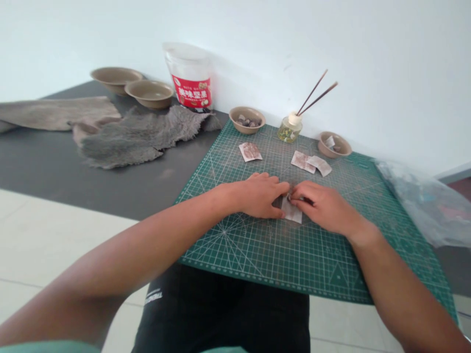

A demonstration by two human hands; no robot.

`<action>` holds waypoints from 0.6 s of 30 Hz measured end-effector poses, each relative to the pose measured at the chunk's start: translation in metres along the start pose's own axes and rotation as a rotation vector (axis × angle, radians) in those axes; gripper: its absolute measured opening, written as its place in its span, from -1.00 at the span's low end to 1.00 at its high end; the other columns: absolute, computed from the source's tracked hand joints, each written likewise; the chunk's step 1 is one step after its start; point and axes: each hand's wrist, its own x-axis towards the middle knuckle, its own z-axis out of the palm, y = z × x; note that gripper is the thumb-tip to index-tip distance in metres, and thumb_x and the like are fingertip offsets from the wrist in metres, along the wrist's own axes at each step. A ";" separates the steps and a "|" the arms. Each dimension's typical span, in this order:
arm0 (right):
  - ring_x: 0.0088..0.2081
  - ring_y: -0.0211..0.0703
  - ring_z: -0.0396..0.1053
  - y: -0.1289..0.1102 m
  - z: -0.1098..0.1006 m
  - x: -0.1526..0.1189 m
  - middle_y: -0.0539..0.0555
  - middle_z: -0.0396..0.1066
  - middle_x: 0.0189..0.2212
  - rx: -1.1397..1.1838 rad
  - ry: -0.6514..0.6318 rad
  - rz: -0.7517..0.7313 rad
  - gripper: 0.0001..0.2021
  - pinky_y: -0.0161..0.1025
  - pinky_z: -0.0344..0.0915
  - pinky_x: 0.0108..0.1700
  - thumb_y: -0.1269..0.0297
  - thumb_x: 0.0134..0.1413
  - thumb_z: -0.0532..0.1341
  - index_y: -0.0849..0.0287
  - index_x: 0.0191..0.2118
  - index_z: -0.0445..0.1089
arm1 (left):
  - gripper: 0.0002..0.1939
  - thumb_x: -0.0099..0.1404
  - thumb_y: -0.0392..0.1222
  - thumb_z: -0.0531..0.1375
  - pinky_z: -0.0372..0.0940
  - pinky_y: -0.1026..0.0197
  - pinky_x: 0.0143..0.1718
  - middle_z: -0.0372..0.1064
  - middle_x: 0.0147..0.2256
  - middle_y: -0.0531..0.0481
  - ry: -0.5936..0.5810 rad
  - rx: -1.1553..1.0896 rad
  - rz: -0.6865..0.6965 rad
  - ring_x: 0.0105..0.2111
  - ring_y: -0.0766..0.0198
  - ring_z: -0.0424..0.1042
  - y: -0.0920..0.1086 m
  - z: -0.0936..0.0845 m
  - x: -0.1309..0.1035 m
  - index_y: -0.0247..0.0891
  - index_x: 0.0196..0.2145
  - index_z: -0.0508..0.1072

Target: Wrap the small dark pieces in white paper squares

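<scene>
brown-smudged white rectangular paper-like sheet (293,214) on green gridded cutting mat (253,250) | left hand (262,196): grip wide, thumb at near corner | right hand (326,205): grip narrow at far part, hold unclear | likely light, limp, tearable; best held by edges

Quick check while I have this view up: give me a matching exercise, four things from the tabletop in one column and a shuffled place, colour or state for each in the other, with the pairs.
Things
1. Plastic jar
2. Glass bottle
3. Paper piece
4. Cutting mat

Descriptions
A. Green with a white grid
B. At the fingers of the left hand and right hand
C. Bears a red label
D. Has two thin sticks standing in it

Pairs: 1-C, 2-D, 3-B, 4-A
</scene>
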 end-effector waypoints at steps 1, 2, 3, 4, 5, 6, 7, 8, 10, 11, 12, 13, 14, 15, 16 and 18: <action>-0.23 -0.11 0.44 0.001 -0.002 0.000 0.05 0.49 -0.23 0.002 -0.025 0.012 -0.91 -0.16 0.32 -0.18 0.33 0.30 0.16 0.09 -0.23 0.42 | -0.58 0.30 0.18 0.17 0.21 -0.01 -0.05 0.34 -0.10 -0.11 -0.002 0.000 -0.003 -0.09 -0.02 0.32 0.000 0.000 0.000 -0.16 -0.08 0.30; -0.25 -0.13 0.43 0.001 -0.004 -0.002 0.04 0.48 -0.25 0.017 -0.062 0.007 -0.91 -0.17 0.32 -0.19 0.33 0.29 0.17 0.09 -0.24 0.42 | -0.58 0.29 0.19 0.17 0.21 -0.01 -0.05 0.34 -0.09 -0.11 -0.003 0.001 -0.002 -0.09 -0.02 0.32 0.000 0.000 0.000 -0.16 -0.08 0.30; -0.25 -0.14 0.43 0.001 -0.005 -0.003 0.03 0.48 -0.26 0.042 -0.107 -0.012 -0.91 -0.17 0.33 -0.19 0.33 0.29 0.17 0.08 -0.25 0.42 | -0.57 0.29 0.20 0.17 0.21 -0.02 -0.05 0.34 -0.09 -0.12 -0.002 0.002 0.002 -0.10 -0.02 0.32 0.000 0.000 0.000 -0.17 -0.07 0.29; -0.24 -0.15 0.43 0.000 -0.006 -0.005 0.02 0.48 -0.25 0.072 -0.147 -0.041 -0.90 -0.18 0.33 -0.18 0.33 0.30 0.17 0.08 -0.26 0.43 | -0.56 0.29 0.20 0.17 0.21 -0.02 -0.05 0.34 -0.09 -0.12 0.000 0.002 0.006 -0.10 -0.03 0.32 0.000 0.000 0.000 -0.17 -0.07 0.29; -0.22 -0.16 0.43 0.000 -0.005 -0.006 0.02 0.48 -0.24 0.096 -0.168 -0.068 -0.89 -0.18 0.33 -0.16 0.33 0.30 0.17 0.07 -0.26 0.43 | -0.55 0.29 0.21 0.17 0.21 -0.03 -0.05 0.34 -0.08 -0.12 0.001 0.002 0.009 -0.10 -0.03 0.33 0.001 0.000 0.000 -0.17 -0.07 0.29; -0.20 -0.15 0.43 0.000 -0.004 -0.007 0.02 0.48 -0.23 0.104 -0.158 -0.080 -0.89 -0.18 0.33 -0.14 0.33 0.31 0.16 0.07 -0.26 0.43 | -0.55 0.29 0.21 0.17 0.21 -0.03 -0.05 0.34 -0.08 -0.13 0.003 0.003 0.011 -0.10 -0.03 0.33 0.001 0.000 0.000 -0.17 -0.07 0.30; -0.19 -0.14 0.43 0.000 -0.003 -0.007 0.03 0.48 -0.22 0.094 -0.121 -0.072 -0.89 -0.16 0.33 -0.12 0.34 0.31 0.16 0.07 -0.25 0.43 | -0.55 0.29 0.21 0.17 0.21 -0.03 -0.05 0.34 -0.08 -0.13 0.003 0.004 0.011 -0.10 -0.04 0.33 0.001 0.000 0.000 -0.17 -0.06 0.30; -0.18 -0.12 0.43 0.000 -0.002 -0.007 0.04 0.48 -0.21 0.069 -0.070 -0.046 -0.89 -0.15 0.33 -0.12 0.34 0.31 0.16 0.07 -0.23 0.43 | -0.56 0.29 0.20 0.16 0.21 -0.03 -0.05 0.34 -0.08 -0.14 0.001 0.006 0.010 -0.09 -0.04 0.33 0.000 0.000 0.000 -0.17 -0.06 0.30; -0.21 -0.10 0.43 0.002 -0.002 -0.006 0.05 0.48 -0.23 0.020 -0.010 0.003 -0.91 -0.13 0.33 -0.14 0.35 0.29 0.17 0.08 -0.22 0.42 | -0.56 0.30 0.19 0.16 0.20 -0.03 -0.05 0.34 -0.08 -0.14 -0.006 0.007 0.003 -0.08 -0.05 0.33 0.000 0.000 0.000 -0.17 -0.05 0.30; -0.22 -0.10 0.43 0.002 -0.002 -0.006 0.05 0.48 -0.23 0.018 -0.029 0.003 -0.92 -0.13 0.33 -0.15 0.35 0.28 0.18 0.08 -0.23 0.42 | -0.56 0.30 0.19 0.16 0.20 -0.03 -0.05 0.34 -0.08 -0.14 -0.010 0.005 0.000 -0.08 -0.05 0.33 0.000 0.000 0.000 -0.17 -0.05 0.30; -0.23 -0.11 0.43 0.002 -0.002 -0.006 0.05 0.48 -0.24 0.036 -0.068 -0.014 -0.92 -0.14 0.33 -0.16 0.35 0.28 0.18 0.08 -0.24 0.42 | -0.56 0.30 0.20 0.16 0.20 -0.04 -0.05 0.34 -0.08 -0.14 -0.013 0.002 0.000 -0.08 -0.05 0.33 0.000 0.000 0.000 -0.17 -0.05 0.30; -0.23 -0.12 0.43 0.002 -0.002 -0.006 0.04 0.48 -0.25 0.065 -0.109 -0.040 -0.91 -0.15 0.33 -0.17 0.34 0.28 0.18 0.08 -0.25 0.42 | -0.56 0.30 0.20 0.16 0.20 -0.04 -0.04 0.34 -0.08 -0.14 -0.013 0.000 0.004 -0.08 -0.05 0.33 0.000 0.000 0.000 -0.17 -0.05 0.30; -0.22 -0.13 0.43 0.001 -0.002 -0.006 0.04 0.47 -0.24 0.094 -0.136 -0.065 -0.91 -0.16 0.34 -0.16 0.34 0.29 0.17 0.07 -0.25 0.42 | -0.55 0.30 0.20 0.16 0.20 -0.04 -0.04 0.34 -0.08 -0.14 -0.010 0.000 0.010 -0.08 -0.05 0.33 -0.001 0.000 0.000 -0.17 -0.05 0.30; -0.20 -0.13 0.43 0.001 -0.002 -0.005 0.04 0.47 -0.24 0.112 -0.137 -0.078 -0.90 -0.16 0.34 -0.15 0.34 0.30 0.16 0.07 -0.25 0.42 | -0.55 0.30 0.20 0.16 0.20 -0.03 -0.04 0.34 -0.08 -0.14 -0.006 0.000 0.018 -0.08 -0.05 0.33 -0.001 0.000 0.000 -0.17 -0.04 0.30; -0.19 -0.12 0.42 0.000 -0.001 -0.005 0.04 0.47 -0.23 0.110 -0.110 -0.073 -0.89 -0.15 0.33 -0.14 0.34 0.31 0.15 0.07 -0.25 0.41 | -0.55 0.30 0.20 0.16 0.20 -0.03 -0.05 0.34 -0.08 -0.14 -0.003 0.001 0.023 -0.09 -0.05 0.33 -0.001 0.000 0.000 -0.17 -0.04 0.29; -0.19 -0.10 0.42 0.002 -0.001 -0.004 0.05 0.46 -0.22 0.054 -0.023 -0.020 -0.90 -0.13 0.32 -0.13 0.34 0.31 0.15 0.08 -0.23 0.40 | -0.55 0.30 0.19 0.16 0.20 -0.03 -0.06 0.33 -0.08 -0.15 -0.005 -0.001 0.022 -0.09 -0.05 0.33 0.000 -0.001 0.000 -0.17 -0.04 0.29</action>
